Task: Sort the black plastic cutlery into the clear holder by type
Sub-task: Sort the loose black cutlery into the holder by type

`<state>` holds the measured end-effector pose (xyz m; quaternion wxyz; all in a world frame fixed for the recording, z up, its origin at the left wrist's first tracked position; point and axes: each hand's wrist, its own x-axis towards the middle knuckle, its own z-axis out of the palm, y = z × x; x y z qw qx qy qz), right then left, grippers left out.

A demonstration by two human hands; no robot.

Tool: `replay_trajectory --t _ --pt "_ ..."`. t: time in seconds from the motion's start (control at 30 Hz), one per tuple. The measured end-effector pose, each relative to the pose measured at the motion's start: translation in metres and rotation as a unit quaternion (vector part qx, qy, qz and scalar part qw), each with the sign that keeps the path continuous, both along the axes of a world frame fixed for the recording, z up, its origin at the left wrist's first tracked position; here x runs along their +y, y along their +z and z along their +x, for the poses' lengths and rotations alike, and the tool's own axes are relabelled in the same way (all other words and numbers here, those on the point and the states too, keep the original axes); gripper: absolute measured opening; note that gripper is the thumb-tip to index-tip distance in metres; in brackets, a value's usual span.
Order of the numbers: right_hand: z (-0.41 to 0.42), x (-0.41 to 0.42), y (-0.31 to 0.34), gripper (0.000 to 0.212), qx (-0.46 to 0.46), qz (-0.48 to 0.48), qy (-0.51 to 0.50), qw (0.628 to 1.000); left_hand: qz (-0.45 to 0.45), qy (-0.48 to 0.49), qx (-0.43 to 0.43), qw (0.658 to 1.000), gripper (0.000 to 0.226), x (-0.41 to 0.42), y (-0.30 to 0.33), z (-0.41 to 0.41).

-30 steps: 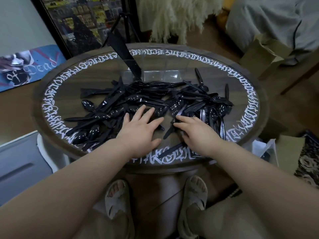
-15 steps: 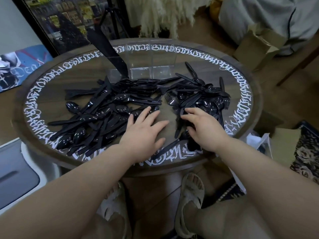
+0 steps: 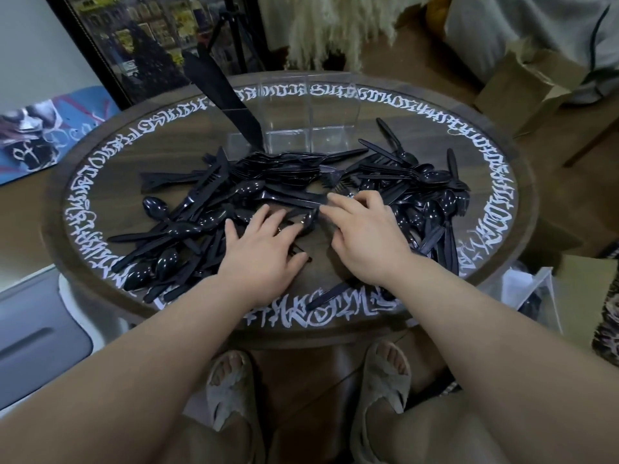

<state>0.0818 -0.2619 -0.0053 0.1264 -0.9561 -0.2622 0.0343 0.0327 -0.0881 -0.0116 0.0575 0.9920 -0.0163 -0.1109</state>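
Black cutlery pile (image 3: 301, 192) raked through in the middle of the round tabletop (image 3: 522, 209), clear holder (image 3: 311, 122) standing at its far side.

Since half a second ago, the right hand (image 3: 365, 236) has been moved further up into the heap, its fingers now curled over glossy handles near a fork; whether a piece is actually pinched cannot be told. The left hand (image 3: 264, 249) is kept flat, fingers spread and pressed on the spoons and knives. The cutlery is smooth, shiny plastic; the holder is transparent, with divided compartments, a dark knife-shaped piece (image 3: 224, 98) leaning at its left end. The tabletop is dark wood, ringed with white lettering.
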Motion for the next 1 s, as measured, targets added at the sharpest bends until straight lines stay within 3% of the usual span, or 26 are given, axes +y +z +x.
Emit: replay_trajectory --t 0.13,0.3,0.6,0.83,1.0 --pt "0.004 0.009 -0.003 0.047 0.037 -0.056 -0.007 0.998 -0.051 -0.013 -0.007 0.999 0.041 0.005 0.006 -0.002" --pt "0.004 0.002 -0.005 0.041 0.014 -0.069 -0.045 0.997 -0.098 0.039 -0.054 0.993 0.029 0.009 0.007 0.005" --pt "0.010 -0.005 -0.008 0.040 -0.009 -0.015 -0.094 0.995 -0.024 0.053 -0.093 0.994 0.035 -0.004 -0.002 0.018" --pt "0.012 -0.002 -0.011 0.035 -0.011 -0.021 -0.094 0.995 -0.076 0.074 -0.104 0.989 0.014 -0.008 -0.004 0.022" --pt "0.014 0.005 -0.011 0.025 0.013 -0.019 -0.098 0.995 -0.079 0.081 -0.124 0.986 0.017 -0.008 -0.002 0.022"
